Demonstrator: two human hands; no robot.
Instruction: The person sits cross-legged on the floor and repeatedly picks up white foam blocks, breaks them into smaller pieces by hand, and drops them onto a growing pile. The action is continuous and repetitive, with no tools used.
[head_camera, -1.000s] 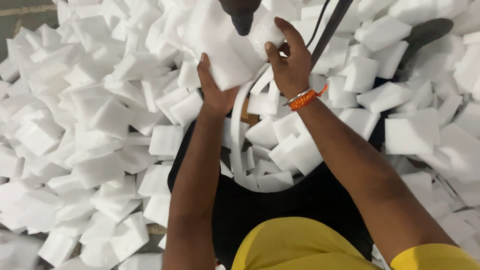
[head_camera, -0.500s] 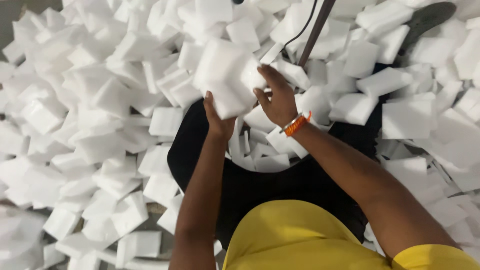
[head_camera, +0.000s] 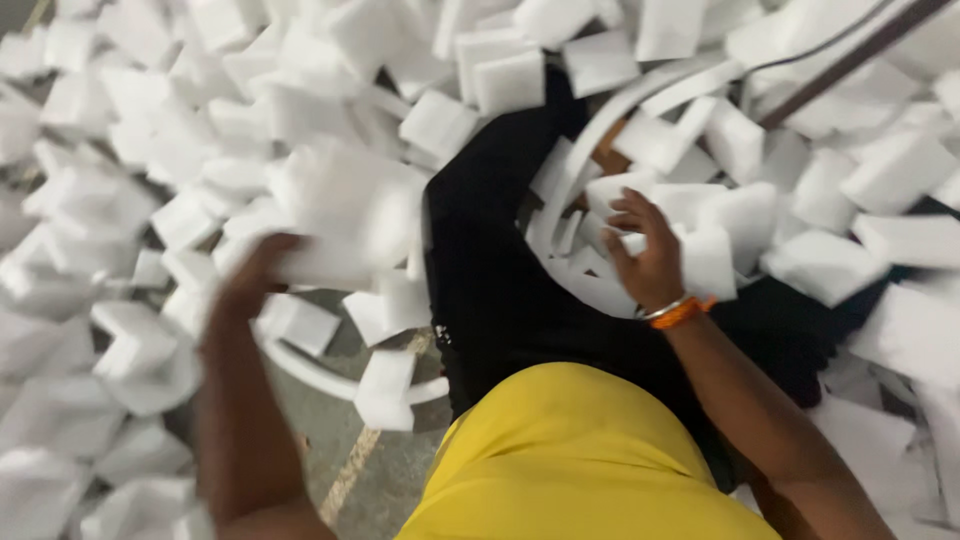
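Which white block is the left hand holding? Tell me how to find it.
Start at the black trousers in the middle and look just to their left. The big white foam block sits above the blurred left hand, raised over the pile and much larger than the small pieces around it.

Even, soft daylight, no hard shadows. Foam blocks (head_camera: 600, 60) near blown-out white. Heavy motion blur on left hand (head_camera: 255, 275) and the left side; right hand (head_camera: 645, 255) sharper. Edges smeared.
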